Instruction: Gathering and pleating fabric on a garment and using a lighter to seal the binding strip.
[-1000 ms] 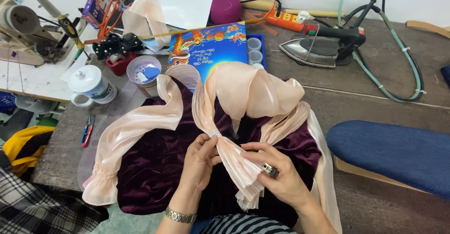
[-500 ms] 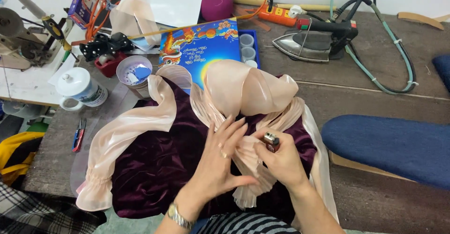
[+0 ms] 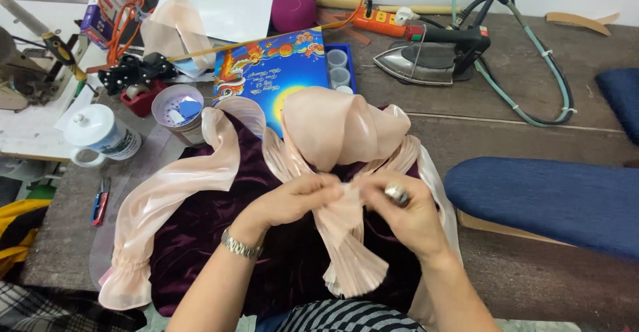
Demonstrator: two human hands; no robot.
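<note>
At the middle of the table a purple dress [image 3: 219,252] lies flat, and on its chest both hands meet at the knot of a peach bow [image 3: 339,136]: the left hand [image 3: 299,199] pinches the pleated fabric between thumb and fingertips, and the right hand [image 3: 406,215], a ring on one finger, pinches the same spot from the other side. Below them the pleated tail [image 3: 349,252] hangs down, with a peach sleeve [image 3: 166,199] spread to the left. Farther off stand a mug [image 3: 100,136], a blue box [image 3: 266,72], an iron [image 3: 426,56] and a blue pad [image 3: 552,202].
</note>
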